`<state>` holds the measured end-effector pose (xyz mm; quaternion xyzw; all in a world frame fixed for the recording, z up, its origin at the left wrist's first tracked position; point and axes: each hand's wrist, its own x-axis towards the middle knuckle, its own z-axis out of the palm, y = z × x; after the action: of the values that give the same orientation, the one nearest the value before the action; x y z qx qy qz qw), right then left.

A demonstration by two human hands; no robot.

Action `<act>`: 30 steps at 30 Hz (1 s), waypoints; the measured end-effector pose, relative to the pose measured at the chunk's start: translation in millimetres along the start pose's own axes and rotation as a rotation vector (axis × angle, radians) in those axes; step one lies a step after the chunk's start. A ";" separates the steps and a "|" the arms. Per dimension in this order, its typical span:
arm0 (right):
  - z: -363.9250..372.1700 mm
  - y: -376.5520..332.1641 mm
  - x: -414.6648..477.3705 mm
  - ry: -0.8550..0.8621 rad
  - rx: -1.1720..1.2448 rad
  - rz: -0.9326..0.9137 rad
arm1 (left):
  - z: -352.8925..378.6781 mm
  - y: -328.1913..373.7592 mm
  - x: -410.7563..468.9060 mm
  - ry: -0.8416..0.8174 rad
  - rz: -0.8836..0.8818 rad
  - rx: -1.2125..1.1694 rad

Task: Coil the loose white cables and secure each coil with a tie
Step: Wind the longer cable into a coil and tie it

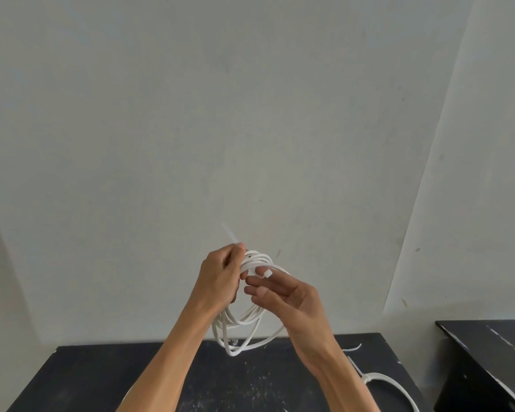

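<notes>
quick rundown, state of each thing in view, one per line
white cable: coiled into loops, held up above the table, not lying on it
tie: around the top of the coil, tail sticking up and left
left hand: closed, pinching the tie tail
right hand: fingers partly open, holding the coil near the tie
second coil: lying on the black table, already tied

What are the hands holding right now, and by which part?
The left hand pinches the tie's tail at the top of the coiled white cable. The right hand steadies that top with its fingertips; the lower loops hang free.
</notes>
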<state>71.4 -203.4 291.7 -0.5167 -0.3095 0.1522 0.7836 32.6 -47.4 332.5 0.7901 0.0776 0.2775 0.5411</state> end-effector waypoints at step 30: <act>26.1 -41.4 28.0 0.297 -0.237 -0.483 | 0.8 31.0 -7.9 0.272 0.458 0.075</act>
<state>72.6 -186.4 345.5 -0.5327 -0.3210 -0.1526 0.7680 20.9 -63.8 357.3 0.7618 -0.0212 0.4933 0.4193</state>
